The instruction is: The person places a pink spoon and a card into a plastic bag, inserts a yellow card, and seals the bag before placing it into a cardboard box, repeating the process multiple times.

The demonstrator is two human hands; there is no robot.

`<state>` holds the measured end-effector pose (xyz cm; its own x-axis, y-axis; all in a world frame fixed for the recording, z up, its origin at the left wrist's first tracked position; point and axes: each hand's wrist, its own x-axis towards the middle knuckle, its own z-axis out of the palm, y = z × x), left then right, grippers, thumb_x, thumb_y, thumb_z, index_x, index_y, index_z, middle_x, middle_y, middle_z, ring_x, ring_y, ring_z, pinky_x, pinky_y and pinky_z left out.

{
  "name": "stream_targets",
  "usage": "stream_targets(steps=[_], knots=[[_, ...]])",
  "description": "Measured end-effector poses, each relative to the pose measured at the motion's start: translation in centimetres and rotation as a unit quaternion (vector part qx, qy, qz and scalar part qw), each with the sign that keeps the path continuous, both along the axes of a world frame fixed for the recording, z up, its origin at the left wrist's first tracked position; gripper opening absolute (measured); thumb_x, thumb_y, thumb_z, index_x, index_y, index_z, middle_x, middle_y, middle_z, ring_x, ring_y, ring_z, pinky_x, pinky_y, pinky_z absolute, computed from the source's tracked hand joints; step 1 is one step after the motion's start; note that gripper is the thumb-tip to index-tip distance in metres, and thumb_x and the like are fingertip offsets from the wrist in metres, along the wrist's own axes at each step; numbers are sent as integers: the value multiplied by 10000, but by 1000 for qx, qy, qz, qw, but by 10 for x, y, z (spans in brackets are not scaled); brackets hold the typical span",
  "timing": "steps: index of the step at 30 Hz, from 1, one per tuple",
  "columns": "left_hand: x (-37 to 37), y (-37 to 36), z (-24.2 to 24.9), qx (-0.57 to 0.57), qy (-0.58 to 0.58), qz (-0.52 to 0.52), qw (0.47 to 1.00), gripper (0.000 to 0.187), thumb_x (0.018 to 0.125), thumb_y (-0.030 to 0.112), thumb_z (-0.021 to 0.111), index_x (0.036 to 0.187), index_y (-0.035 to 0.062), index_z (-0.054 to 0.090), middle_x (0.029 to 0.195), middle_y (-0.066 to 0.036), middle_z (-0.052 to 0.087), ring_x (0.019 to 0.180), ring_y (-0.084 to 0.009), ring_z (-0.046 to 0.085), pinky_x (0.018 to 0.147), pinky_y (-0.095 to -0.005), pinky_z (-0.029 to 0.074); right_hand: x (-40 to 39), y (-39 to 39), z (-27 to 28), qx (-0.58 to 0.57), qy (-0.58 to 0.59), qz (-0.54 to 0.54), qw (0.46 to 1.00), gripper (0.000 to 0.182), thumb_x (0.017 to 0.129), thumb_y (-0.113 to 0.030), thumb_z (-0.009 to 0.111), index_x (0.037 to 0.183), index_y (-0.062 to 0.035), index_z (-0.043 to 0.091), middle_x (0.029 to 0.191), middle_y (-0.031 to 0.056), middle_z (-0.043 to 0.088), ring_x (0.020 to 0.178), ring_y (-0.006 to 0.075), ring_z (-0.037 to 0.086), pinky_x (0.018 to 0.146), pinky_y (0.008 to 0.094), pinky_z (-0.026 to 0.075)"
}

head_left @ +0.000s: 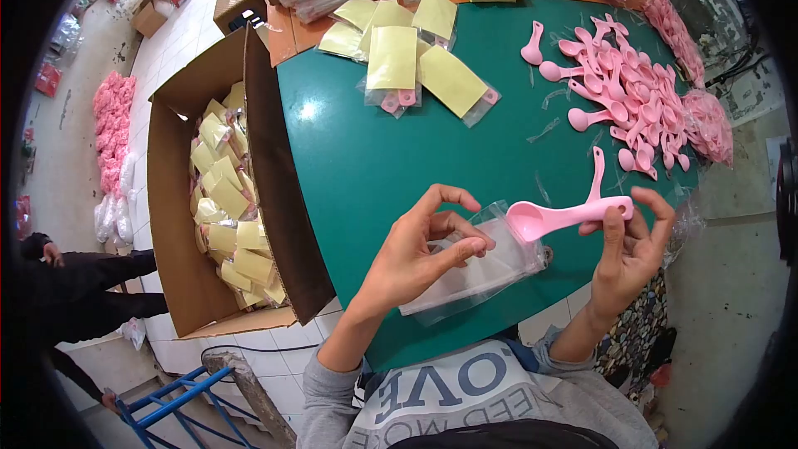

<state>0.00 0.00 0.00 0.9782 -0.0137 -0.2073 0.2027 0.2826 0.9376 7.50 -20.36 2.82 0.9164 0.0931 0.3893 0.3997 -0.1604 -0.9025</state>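
The left hand [420,254] is pinching the mouth of a clear bag [482,270], its grip closed on the film, just above the near edge of the tabletop [374,158]. The right hand [628,249] is holding a pink spoon [565,216] by the handle end, grip clamped, bowl pointing at the bag mouth. The spoon is judged light, stiff and smooth, best held at the handle; the bag is thin, limp and slippery, best held at its rim. A spoon pile [632,100] is lying by the right edge, well apart, and filled packets [407,58] near the far edge. A carton [208,199] of packets is standing off the left edge. Nothing is standing between spoon and bag.
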Motion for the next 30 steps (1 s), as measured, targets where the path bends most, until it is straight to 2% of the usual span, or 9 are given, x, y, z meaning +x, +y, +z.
stream_targets(steps=[2,5,11,14,20,23,27,29,30], knots=[[-1,-1,-2,-12,19,18,1000,351,814,54,681,1084,34,458,825,-100,666,765,-108,630,716,-230,505,-4,6,2,53,-18,-13,998,282,878,-34,586,1081,-1,394,809,132,599,626,134,600,575,205,475],[0,-2,-15,-18,-7,32,999,368,790,15,692,1084,17,469,798,-84,659,756,-105,628,709,-224,506,-6,10,7,21,-37,-7,999,246,878,-23,580,1038,1,396,794,133,592,628,134,599,561,200,472],[1,-4,-13,-49,4,48,998,426,781,-1,694,1149,-4,479,803,-78,656,774,-110,633,697,-227,511,-5,17,0,27,-63,40,997,252,864,6,589,1032,8,401,819,128,575,637,124,586,566,205,482],[1,-2,-11,-61,7,45,997,439,788,4,688,1173,-8,478,834,-80,662,796,-110,633,719,-233,510,-2,17,-2,10,-80,27,996,251,860,19,588,1036,15,409,834,127,569,639,116,577,573,203,481],[1,0,-7,-52,2,25,998,479,804,14,675,1228,-18,454,887,-91,670,850,-114,627,763,-239,493,1,22,-2,-3,-10,98,995,269,831,-4,644,1007,23,442,819,115,588,672,126,606,606,215,488],[3,-4,-2,-73,-29,26,997,392,871,95,619,1218,-23,482,899,-94,669,878,-115,620,759,-240,488,7,30,-3,-55,21,175,983,298,807,-25,682,993,21,453,805,108,602,694,125,620,615,217,489],[2,12,-7,45,-38,-53,997,306,947,207,508,1109,-45,572,902,-88,661,859,-110,609,759,-252,490,11,33,-4,25,43,184,982,295,792,-30,699,981,21,478,808,105,622,690,121,628,626,227,496],[5,15,-7,97,-16,-79,992,341,971,243,458,1044,-54,609,901,-87,656,830,-110,607,760,-260,494,19,28,-6,-54,-36,196,979,299,807,-91,698,987,27,490,868,122,640,727,161,641,634,248,506],[7,13,-6,55,-27,-41,997,335,972,237,455,1042,-51,611,865,-69,651,784,-95,590,714,-245,479,23,27,-8,-93,-75,201,972,307,814,-122,698,989,30,497,897,131,649,745,181,647,638,258,511]])
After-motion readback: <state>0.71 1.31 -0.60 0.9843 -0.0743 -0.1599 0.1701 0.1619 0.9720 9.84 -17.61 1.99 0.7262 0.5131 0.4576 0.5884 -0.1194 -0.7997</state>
